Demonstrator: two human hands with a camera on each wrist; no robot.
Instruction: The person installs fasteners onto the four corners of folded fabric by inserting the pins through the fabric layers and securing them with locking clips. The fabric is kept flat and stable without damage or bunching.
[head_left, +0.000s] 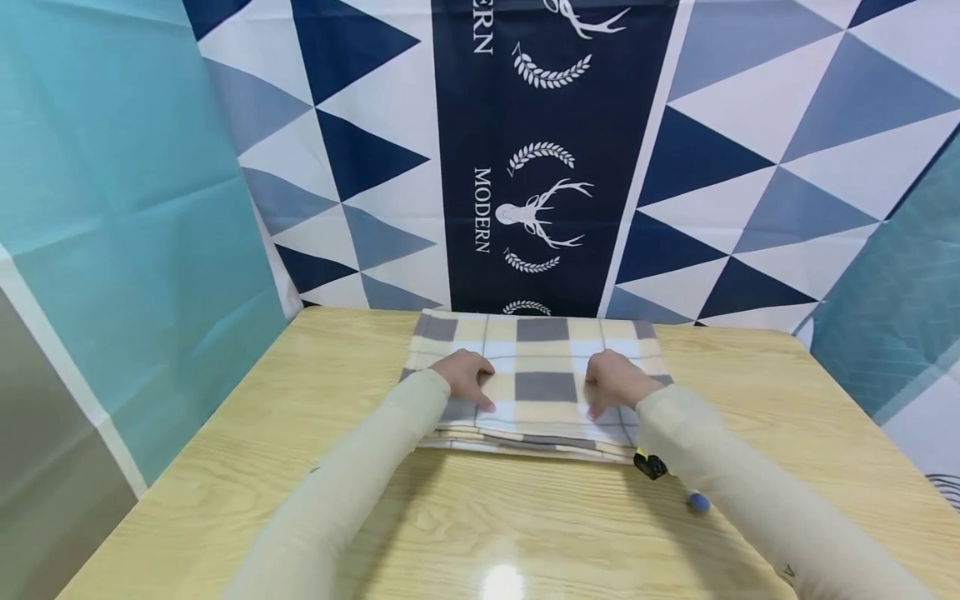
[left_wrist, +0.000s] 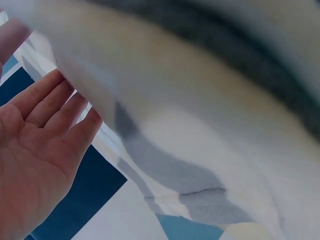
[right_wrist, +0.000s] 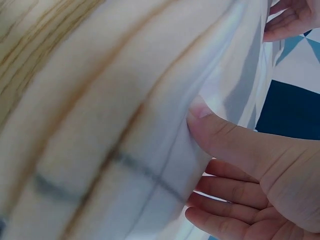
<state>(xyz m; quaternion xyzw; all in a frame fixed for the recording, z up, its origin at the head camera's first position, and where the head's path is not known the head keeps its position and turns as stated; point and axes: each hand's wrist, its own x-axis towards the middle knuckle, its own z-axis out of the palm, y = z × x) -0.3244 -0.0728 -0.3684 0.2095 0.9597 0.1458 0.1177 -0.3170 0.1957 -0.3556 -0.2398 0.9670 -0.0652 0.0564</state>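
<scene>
A checked blanket (head_left: pixel 546 387) in cream, white and grey lies folded in several layers at the far side of the table. On its left part rests my left hand (head_left: pixel 467 377), thumb spread away from the fingers. In the left wrist view, the straight fingers (left_wrist: pixel 70 112) touch the cloth and the palm shows. My right hand (head_left: pixel 615 382) rests on the blanket's right part, also with thumb and fingers apart. The right wrist view shows its thumb laid against the cloth (right_wrist: pixel 165 165) near the stacked folds, the other fingers loosely bent at the fabric's edge.
The wooden table (head_left: pixel 480 517) extends toward me and to both sides. Behind it hangs a triangle-patterned curtain (head_left: pixel 375 158) with a dark deer-print band; a teal sheet (head_left: pixel 135 208) hangs at left. A small black item (head_left: pixel 649 464) and a blue round thing (head_left: pixel 699 502) show by the right sleeve.
</scene>
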